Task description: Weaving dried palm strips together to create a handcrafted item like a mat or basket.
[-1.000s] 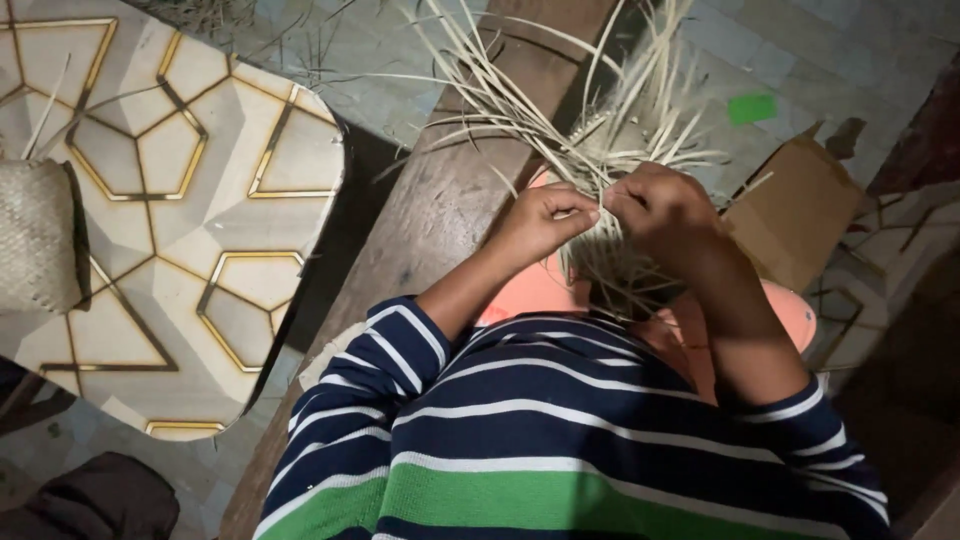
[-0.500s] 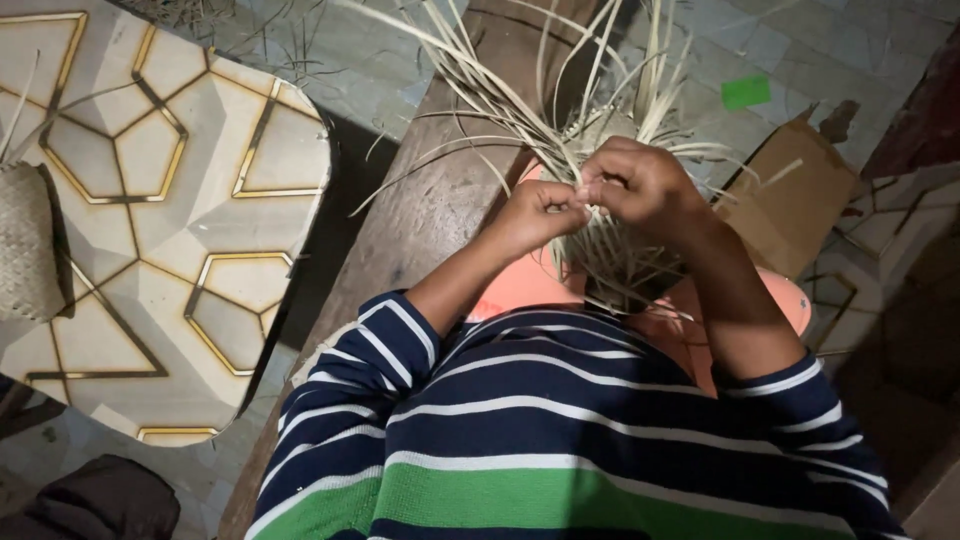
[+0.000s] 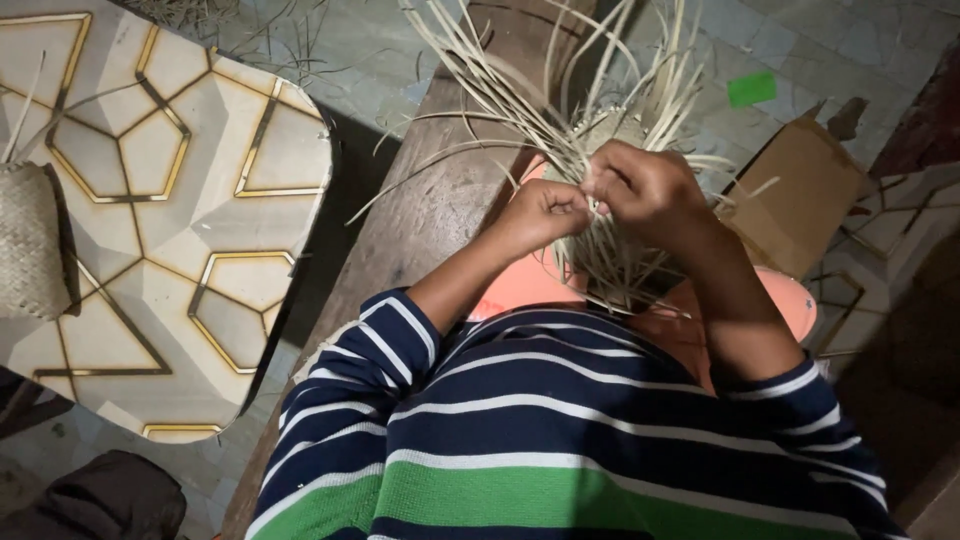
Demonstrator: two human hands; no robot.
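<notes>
Your left hand (image 3: 540, 212) and right hand (image 3: 640, 185) sit close together, nearly touching, over your lap, and both are pinched shut on pale straw strips (image 3: 560, 100) at the spot where the strands cross. The strips belong to a half-woven straw piece (image 3: 610, 265) that rests just below your hands, against the orange cloth (image 3: 520, 290) on your knees; its loose ends fan upward and outward across the long wooden plank (image 3: 420, 210) that runs away from you. Your left fist is curled with the knuckles up, thumb pressed on a strand; your right hand bends over the top, fingers folded down onto the same bunch. Both sleeves of your navy striped shirt (image 3: 560, 430), with its white lines and green band, are pushed up the forearms. To your left stands a counter (image 3: 150, 230) with a pale top marked by gold hexagon lines, and a finished woven basket (image 3: 30, 240) rests on its left edge. To your right an open cardboard box (image 3: 800, 190) lies on the tiled floor (image 3: 790, 40), near a small green scrap (image 3: 752, 88).
</notes>
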